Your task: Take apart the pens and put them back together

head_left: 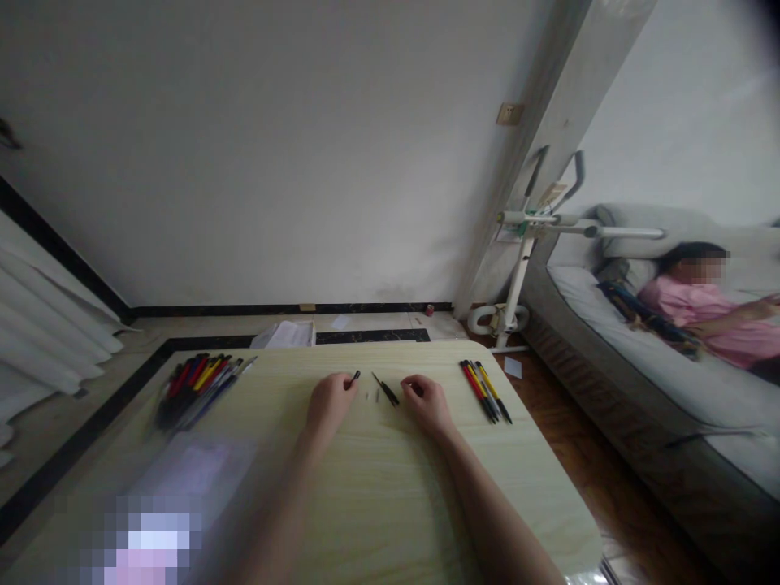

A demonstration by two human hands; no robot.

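My left hand (332, 400) is closed round a short black pen piece (356, 376), whose dark end sticks out past the thumb. To its right, my right hand (427, 403) has its thumb and fingertips curled together; whatever is in them is too small to make out. Between the hands lie slim black pen parts (388, 393), one with a thin pointed end. Beside these are tiny pale bits (367, 396), perhaps springs or small pen pieces. Several red, yellow and silver pens with black ends (481, 390) lie side by side on the table's right.
A heap of mixed pens (198, 382) lies at the left of the light wooden table (359, 504). A bright, blurred object (201, 463) is at the near left. Exercise equipment (517, 276) and a person in pink (688, 301) on a sofa (585, 325) are off to the right.
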